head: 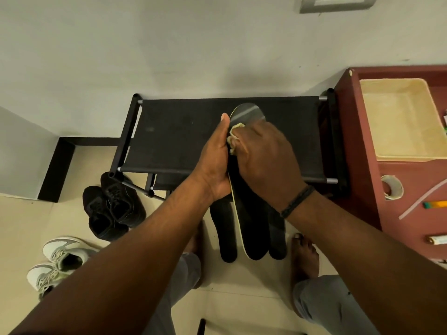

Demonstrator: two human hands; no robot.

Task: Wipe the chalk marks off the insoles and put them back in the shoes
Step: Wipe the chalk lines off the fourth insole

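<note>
- Rubbing a pale cloth (232,139) on the top end of a dark insole (249,228), R hand (263,160) has fingers curled round the cloth.
- L hand (215,163) grasps the insole's left edge, thumb up along it; insole held above the black rack (174,136), grey smear near its toe end.
- 2 more insoles (226,233) lie on the floor below, between bare feet.
- Black shoes (111,209) and white-grey shoes (58,259) on the floor at left, well apart from the insoles.
- Red table (358,151) at right w/ cream tray (396,122), tape roll (391,187).
</note>
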